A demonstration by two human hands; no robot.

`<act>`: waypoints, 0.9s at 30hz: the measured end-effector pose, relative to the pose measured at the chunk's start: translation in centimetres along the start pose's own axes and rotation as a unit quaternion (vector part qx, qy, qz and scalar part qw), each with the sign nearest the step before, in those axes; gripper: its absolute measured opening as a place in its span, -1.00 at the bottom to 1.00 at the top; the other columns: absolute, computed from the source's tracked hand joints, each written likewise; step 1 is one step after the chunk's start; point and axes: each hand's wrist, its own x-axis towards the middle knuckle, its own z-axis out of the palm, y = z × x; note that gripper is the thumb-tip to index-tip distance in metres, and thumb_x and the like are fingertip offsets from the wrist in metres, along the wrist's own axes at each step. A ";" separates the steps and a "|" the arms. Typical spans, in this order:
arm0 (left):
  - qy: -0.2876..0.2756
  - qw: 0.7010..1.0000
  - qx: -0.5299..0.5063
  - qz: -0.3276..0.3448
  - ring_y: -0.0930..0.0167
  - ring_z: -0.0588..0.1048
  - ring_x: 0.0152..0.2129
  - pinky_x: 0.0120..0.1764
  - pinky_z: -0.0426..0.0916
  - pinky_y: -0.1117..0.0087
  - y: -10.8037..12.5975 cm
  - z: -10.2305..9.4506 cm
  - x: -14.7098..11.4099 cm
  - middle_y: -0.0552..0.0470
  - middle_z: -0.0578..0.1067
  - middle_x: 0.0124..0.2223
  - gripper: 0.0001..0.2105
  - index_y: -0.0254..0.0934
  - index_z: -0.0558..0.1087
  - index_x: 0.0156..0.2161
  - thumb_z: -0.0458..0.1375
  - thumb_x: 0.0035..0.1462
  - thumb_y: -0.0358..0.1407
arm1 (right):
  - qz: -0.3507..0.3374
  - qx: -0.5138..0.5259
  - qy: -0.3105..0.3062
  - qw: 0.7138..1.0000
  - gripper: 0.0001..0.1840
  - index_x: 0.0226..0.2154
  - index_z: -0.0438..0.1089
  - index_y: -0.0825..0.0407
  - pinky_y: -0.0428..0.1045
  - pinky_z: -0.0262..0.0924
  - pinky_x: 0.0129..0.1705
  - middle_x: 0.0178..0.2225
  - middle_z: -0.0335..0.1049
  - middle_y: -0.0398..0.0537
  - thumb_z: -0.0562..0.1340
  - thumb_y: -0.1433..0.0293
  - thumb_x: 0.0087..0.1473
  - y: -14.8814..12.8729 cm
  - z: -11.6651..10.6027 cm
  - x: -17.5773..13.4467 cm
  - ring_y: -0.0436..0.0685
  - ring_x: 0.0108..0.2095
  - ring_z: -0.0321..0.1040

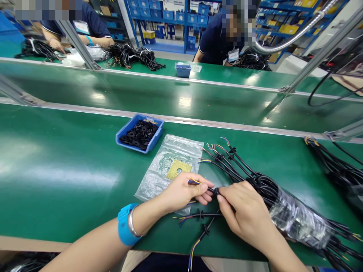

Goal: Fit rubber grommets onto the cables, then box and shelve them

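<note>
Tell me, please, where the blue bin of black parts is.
The blue bin stands left of centre in the head view, on the green bench, beside the clear plastic bag.

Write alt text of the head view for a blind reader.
A person's left hand and right hand hold a black cable with colored wires above a green worktable. A cable bundle partly wrapped in clear plastic lies to the right; a plastic bag lies by the left hand, a blue bin of small black parts beyond it.

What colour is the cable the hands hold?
The cable is black outside, in the head view.
</note>
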 end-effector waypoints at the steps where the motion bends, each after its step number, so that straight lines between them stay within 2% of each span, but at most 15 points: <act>1: 0.003 1.000 -0.009 -0.007 0.46 0.54 -0.55 -0.42 0.44 0.47 0.0 0.0 0.1 -0.07 0.57 -0.46 -0.63 -0.44 0.52 -0.30 0.35 -0.14 -0.14 | -0.002 -0.004 0.000 1.000 -0.85 -0.32 0.35 0.10 0.02 -0.07 -0.31 -0.49 0.32 -0.11 0.08 0.47 0.22 0.1 0.1 0.0 0.03 -0.46 0.17; 8: 0.036 0.998 -0.034 -0.042 0.40 0.56 -0.56 -0.47 0.45 0.45 0.1 -0.1 0.2 -0.12 0.56 -0.48 -0.81 -0.45 0.47 -0.35 0.21 -0.02 -0.30 | -0.024 -0.043 -0.001 0.999 -0.83 -0.30 0.37 0.11 -0.01 -0.09 -0.34 -0.54 0.26 -0.17 0.08 0.47 0.23 0.4 0.2 0.1 -0.01 -0.51 0.13; 13: 0.037 0.997 -0.028 -0.057 0.38 0.56 -0.57 -0.48 0.46 0.43 0.4 -0.1 0.2 -0.09 0.55 -0.50 -0.84 -0.40 0.40 -0.25 0.15 0.02 -0.38 | -0.030 -0.062 -0.011 0.998 -0.80 -0.31 0.38 0.10 -0.01 -0.11 -0.34 -0.55 0.27 -0.18 0.06 0.44 0.25 0.4 0.2 0.1 0.00 -0.51 0.14; 18: 0.024 0.998 -0.028 -0.053 0.37 0.57 -0.56 -0.46 0.46 0.39 0.4 -0.4 0.3 -0.10 0.55 -0.49 -0.76 -0.38 0.37 -0.16 0.10 0.11 -0.26 | -0.037 -0.082 -0.021 0.996 -0.77 -0.30 0.38 0.12 -0.01 -0.16 -0.37 -0.56 0.26 -0.18 0.04 0.44 0.27 0.3 0.2 -0.1 0.00 -0.52 0.12; 24: 0.037 0.997 0.002 -0.075 0.34 0.56 -0.58 -0.46 0.46 0.32 0.5 -0.3 0.3 -0.08 0.52 -0.51 -0.66 -0.38 0.35 -0.10 0.00 0.20 -0.13 | -0.047 -0.093 -0.035 0.994 -0.75 -0.26 0.40 0.13 0.00 -0.17 -0.37 -0.55 0.27 -0.17 0.02 0.43 0.28 0.3 0.2 -0.1 0.01 -0.52 0.14; 27: 0.050 0.997 0.042 -0.047 0.35 0.55 -0.54 -0.41 0.46 0.29 0.6 -0.3 0.1 -0.09 0.54 -0.42 -0.60 -0.37 0.38 -0.09 0.02 0.18 -0.04 | -0.048 -0.091 -0.045 0.994 -0.74 -0.25 0.41 0.14 0.00 -0.17 -0.36 -0.55 0.27 -0.16 0.02 0.44 0.27 0.2 0.1 0.0 0.00 -0.51 0.15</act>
